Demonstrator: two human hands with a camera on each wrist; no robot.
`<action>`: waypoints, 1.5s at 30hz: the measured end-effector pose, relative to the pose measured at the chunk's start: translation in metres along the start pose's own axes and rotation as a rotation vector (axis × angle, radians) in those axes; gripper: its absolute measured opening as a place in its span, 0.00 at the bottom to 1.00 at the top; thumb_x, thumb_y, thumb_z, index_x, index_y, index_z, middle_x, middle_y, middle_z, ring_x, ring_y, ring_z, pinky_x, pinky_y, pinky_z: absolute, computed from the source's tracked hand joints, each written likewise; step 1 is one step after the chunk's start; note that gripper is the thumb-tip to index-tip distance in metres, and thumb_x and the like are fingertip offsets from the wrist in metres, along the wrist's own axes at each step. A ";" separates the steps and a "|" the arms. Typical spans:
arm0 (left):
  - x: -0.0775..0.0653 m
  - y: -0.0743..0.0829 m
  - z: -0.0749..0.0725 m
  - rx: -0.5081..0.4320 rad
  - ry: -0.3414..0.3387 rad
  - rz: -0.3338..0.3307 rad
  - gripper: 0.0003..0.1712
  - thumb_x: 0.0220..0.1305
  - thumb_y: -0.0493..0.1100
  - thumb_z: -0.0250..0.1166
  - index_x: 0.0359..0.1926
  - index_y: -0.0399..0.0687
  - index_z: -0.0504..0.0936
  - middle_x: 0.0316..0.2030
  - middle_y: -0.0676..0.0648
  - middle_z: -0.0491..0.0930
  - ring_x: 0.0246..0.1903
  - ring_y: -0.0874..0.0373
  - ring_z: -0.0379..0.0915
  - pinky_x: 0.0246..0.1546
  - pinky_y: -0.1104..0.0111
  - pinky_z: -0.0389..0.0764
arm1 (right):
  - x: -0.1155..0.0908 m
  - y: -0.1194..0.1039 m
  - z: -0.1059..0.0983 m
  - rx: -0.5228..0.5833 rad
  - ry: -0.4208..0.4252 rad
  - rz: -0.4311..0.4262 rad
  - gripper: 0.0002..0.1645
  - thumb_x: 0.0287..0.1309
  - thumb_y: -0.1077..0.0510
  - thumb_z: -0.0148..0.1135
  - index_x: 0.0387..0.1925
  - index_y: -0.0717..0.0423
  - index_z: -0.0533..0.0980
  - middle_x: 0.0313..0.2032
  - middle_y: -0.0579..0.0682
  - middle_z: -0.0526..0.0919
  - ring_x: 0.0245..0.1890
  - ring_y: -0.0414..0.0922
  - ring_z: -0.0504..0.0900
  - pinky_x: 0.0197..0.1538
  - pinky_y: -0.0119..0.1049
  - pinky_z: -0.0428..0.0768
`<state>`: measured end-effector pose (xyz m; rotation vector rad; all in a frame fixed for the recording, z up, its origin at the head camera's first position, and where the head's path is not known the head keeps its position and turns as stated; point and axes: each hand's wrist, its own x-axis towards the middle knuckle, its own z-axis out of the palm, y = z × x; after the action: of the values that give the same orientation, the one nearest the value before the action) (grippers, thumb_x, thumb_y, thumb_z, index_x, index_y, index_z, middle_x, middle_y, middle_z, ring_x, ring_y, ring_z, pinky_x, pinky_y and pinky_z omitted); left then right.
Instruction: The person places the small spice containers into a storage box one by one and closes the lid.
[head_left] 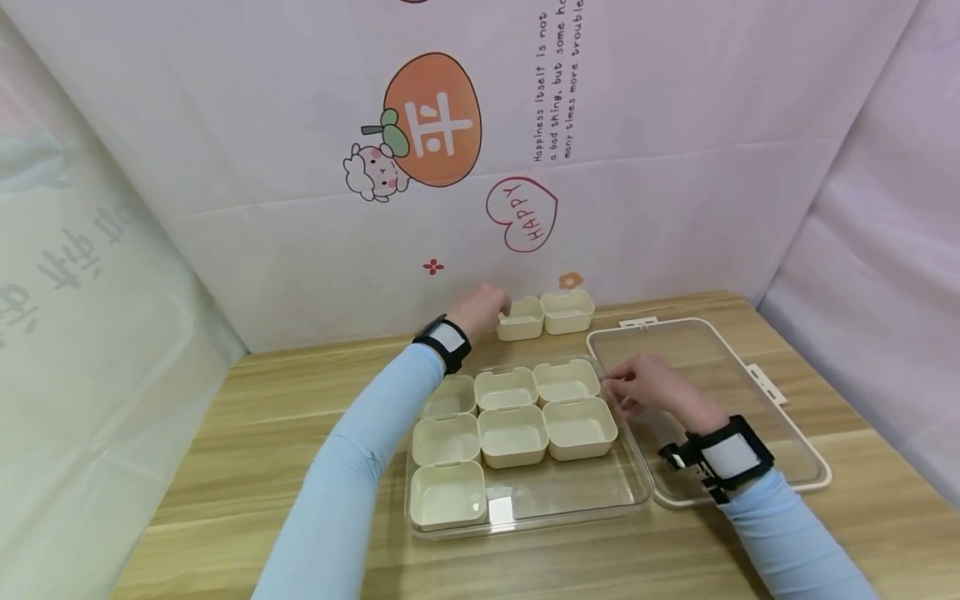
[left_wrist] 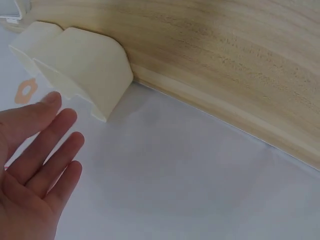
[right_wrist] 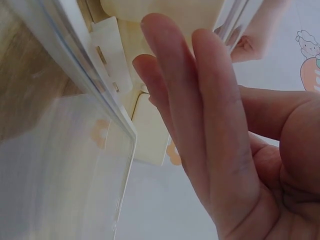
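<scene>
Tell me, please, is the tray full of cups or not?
Not full: the tray holds seven cups, and its floor shows bare right of the near row's single cup.

Rounded cream plastic cup (head_left: pixel 455 398), back left in the clear rectangular plastic tray (head_left: pixel 570 502): partly hidden behind the light-blue fabric left sleeve (head_left: pixel 337 471).
Brown wooden desk (head_left: pixel 262 450): near edge cut off.
Black printed lettering (head_left: pixel 557 92): cut off at top.

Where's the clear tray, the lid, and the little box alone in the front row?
Clear tray (head_left: pixel 566 490), head view: its bare floor.
Lid (head_left: pixel 696 357), head view: its see-through panel.
Little box (head_left: pixel 448 497), head view: its inside bottom.
</scene>
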<state>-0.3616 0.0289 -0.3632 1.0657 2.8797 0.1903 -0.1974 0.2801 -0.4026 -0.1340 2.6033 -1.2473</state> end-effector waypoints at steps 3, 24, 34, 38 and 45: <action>0.004 0.000 0.005 0.037 -0.014 0.015 0.17 0.57 0.27 0.60 0.46 0.44 0.84 0.48 0.45 0.81 0.48 0.54 0.76 0.50 0.65 0.77 | 0.000 0.001 0.000 0.002 -0.003 0.003 0.17 0.63 0.64 0.54 0.47 0.76 0.75 0.26 0.58 0.85 0.20 0.44 0.84 0.27 0.36 0.83; 0.011 -0.001 0.023 0.245 -0.020 0.061 0.07 0.61 0.34 0.61 0.37 0.45 0.85 0.38 0.49 0.84 0.37 0.56 0.77 0.37 0.69 0.77 | 0.000 0.005 0.003 -0.015 0.004 0.050 0.17 0.64 0.63 0.54 0.49 0.73 0.76 0.30 0.58 0.85 0.21 0.44 0.84 0.29 0.38 0.84; 0.013 -0.001 0.025 0.255 -0.011 0.052 0.08 0.61 0.32 0.58 0.30 0.44 0.83 0.32 0.48 0.81 0.25 0.60 0.64 0.23 0.74 0.64 | -0.002 0.001 0.003 -0.021 0.007 0.046 0.18 0.64 0.62 0.54 0.49 0.73 0.76 0.30 0.57 0.84 0.21 0.43 0.84 0.28 0.36 0.83; 0.014 0.001 0.025 0.301 -0.008 0.052 0.11 0.63 0.31 0.56 0.27 0.45 0.81 0.32 0.49 0.82 0.25 0.61 0.63 0.23 0.74 0.63 | -0.003 -0.001 0.004 -0.049 0.020 0.036 0.18 0.64 0.62 0.54 0.48 0.73 0.76 0.28 0.57 0.85 0.20 0.43 0.84 0.27 0.36 0.83; 0.015 0.004 0.025 0.344 0.000 0.045 0.13 0.64 0.31 0.54 0.26 0.46 0.81 0.32 0.48 0.83 0.25 0.61 0.66 0.23 0.72 0.67 | -0.005 -0.003 0.005 -0.064 0.028 0.025 0.17 0.64 0.62 0.54 0.48 0.73 0.77 0.27 0.57 0.85 0.19 0.43 0.84 0.26 0.36 0.83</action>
<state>-0.3676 0.0438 -0.3876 1.1754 2.9577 -0.3152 -0.1919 0.2754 -0.4020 -0.0954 2.6615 -1.1659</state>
